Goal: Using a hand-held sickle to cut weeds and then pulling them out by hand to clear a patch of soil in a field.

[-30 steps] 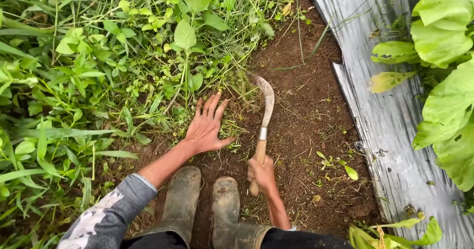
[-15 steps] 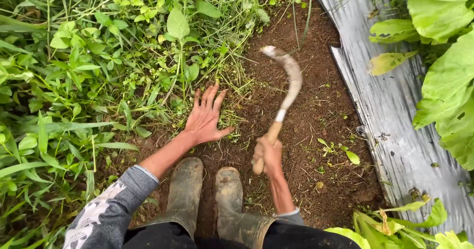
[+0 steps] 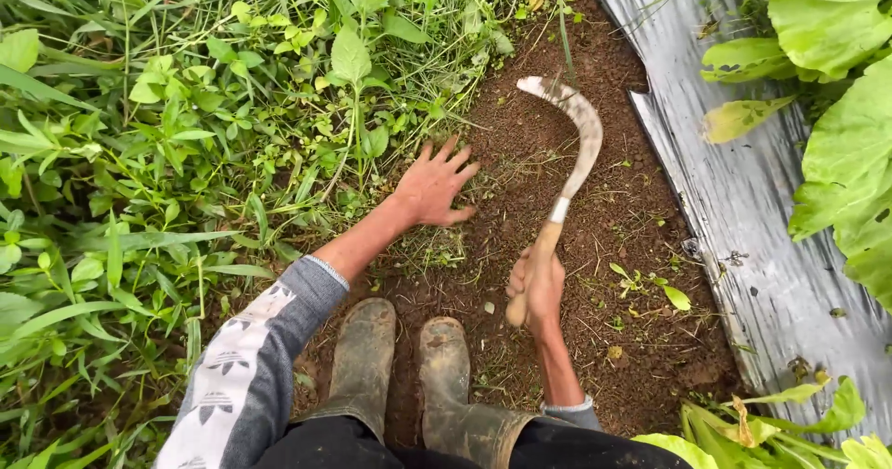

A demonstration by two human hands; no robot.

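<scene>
Bare brown soil (image 3: 595, 199) gives open room from twelve o'clock down to five o'clock. Dense green weeds and grass (image 3: 186, 153) crowd everything from seven to eleven o'clock. A silver plastic mulch sheet (image 3: 743, 209) and broad-leaved green plants (image 3: 836, 88) wall off three o'clock.

Soft, even daylight, overcast feel; no hard shadows anywhere. Brown bare soil strip (image 3: 595, 209) evenly lit, mid-toned. Right of soil strip, silver plastic mulch sheet (image 3: 743, 209) shows pale diffuse sheen, no harsh glare. Left of soil strip, dense green weeds (image 3: 167, 153) sharp, colours saturated. Curved, mud-stained sickle blade (image 3: 581, 125) above soil strip slightly smeared by motion blur. Wide-angle lens: edges stretch and bow outward. Muddy rubber boots (image 3: 409, 367) below soil strip in mild shade.
</scene>
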